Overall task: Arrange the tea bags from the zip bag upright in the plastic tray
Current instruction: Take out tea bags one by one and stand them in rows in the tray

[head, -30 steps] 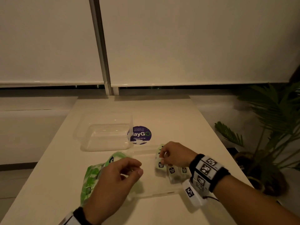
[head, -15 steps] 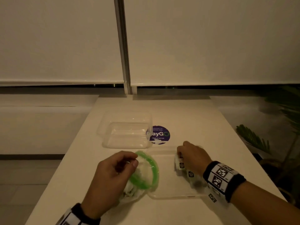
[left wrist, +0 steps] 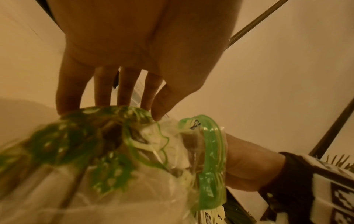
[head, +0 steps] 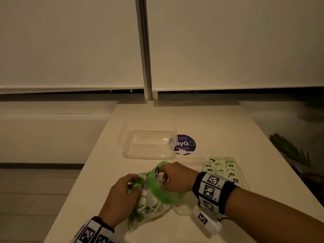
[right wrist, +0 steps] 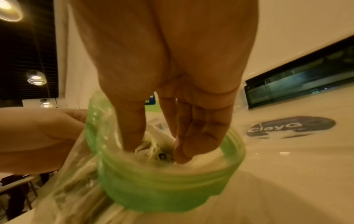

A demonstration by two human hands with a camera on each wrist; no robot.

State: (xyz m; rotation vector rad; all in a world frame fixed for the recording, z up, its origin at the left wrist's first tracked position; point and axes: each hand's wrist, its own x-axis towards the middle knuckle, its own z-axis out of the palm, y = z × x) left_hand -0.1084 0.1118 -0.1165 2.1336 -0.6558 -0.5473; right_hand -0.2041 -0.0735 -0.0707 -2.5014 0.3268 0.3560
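Note:
The clear zip bag (head: pixel 152 204) with a green zip rim and green print lies near the table's front edge, with tea bags inside. My left hand (head: pixel 135 185) pinches its left edge between thumb and fingers (left wrist: pixel 149 112). My right hand (head: pixel 164 179) is pushed into the open green mouth (right wrist: pixel 172 189), its straight fingers and thumb apart among the tea bags (right wrist: pixel 153 145). Their tips are blurred. Several pale green tea bags (head: pixel 220 166) stand in rows on the flat clear plastic tray (head: pixel 243 183) to the right.
A deep clear plastic tub (head: pixel 149 144) sits behind the bag, partly over a round purple sticker (head: pixel 185 144). The narrow table (head: pixel 219 123) ends at a blind-covered window. A green plant (head: pixel 289 148) stands off its right edge.
My right hand left the tea bags on the tray and moved left into the bag's mouth. My left hand kept hold of the bag. The camera turned left.

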